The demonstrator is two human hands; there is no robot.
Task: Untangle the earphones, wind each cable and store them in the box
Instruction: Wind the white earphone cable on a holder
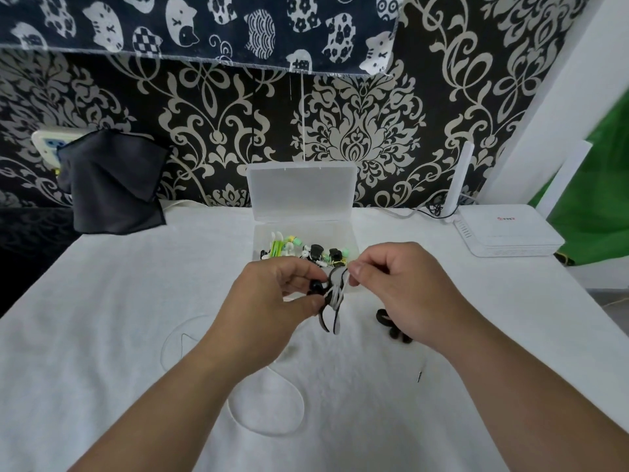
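both hands — left hand (272, 294), right hand (398, 287) — pinch the black-and-white earphone bundle (332, 301) before the box (258, 233).

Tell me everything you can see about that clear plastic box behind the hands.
The box is small, rectangular, of translucent whitish plastic. Its hinged lid stands open, roughly upright, before the patterned wall. It sits on the white cloth and holds a jumble of green, white and black earphones. The left hand and right hand, gripping a cable tangle, hide its near edge.
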